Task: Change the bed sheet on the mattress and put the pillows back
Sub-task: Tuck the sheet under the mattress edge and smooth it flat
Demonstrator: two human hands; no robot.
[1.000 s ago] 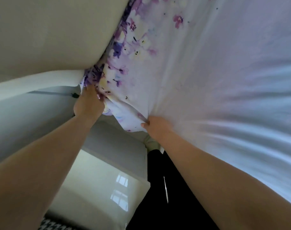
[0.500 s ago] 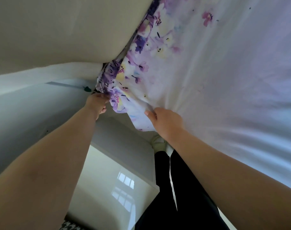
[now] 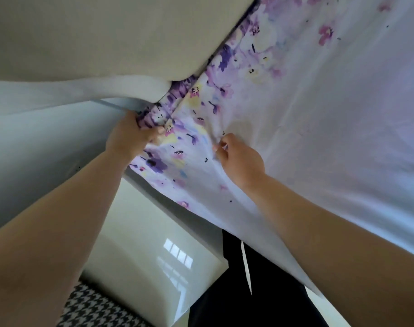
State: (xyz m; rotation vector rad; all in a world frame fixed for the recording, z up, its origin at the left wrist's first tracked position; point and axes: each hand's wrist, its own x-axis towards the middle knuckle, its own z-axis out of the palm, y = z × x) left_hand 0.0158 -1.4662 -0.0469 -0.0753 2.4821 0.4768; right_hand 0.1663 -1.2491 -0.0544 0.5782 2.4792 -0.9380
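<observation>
A white bed sheet [image 3: 319, 114] with purple and yellow flowers along its edge covers the mattress and fills the right of the view. Its corner hangs over the mattress corner at the centre. My left hand [image 3: 130, 135] grips the bunched flowered edge where it meets the cream headboard [image 3: 95, 38]. My right hand [image 3: 241, 159] pinches a fold of the sheet just right of that corner. The mattress itself is hidden under the cloth. No pillows are in view.
The white bed frame side [image 3: 35, 142] runs down the left. Below it is glossy cream floor [image 3: 142, 251] and a black-and-white houndstooth rug [image 3: 95, 310] at the bottom. My legs in black trousers [image 3: 248, 291] stand against the bed.
The sheet corner has been drawn lower over the mattress corner. My left hand has taken hold of the flowered edge, and my right hand has moved right, off the edge, onto a fold.
</observation>
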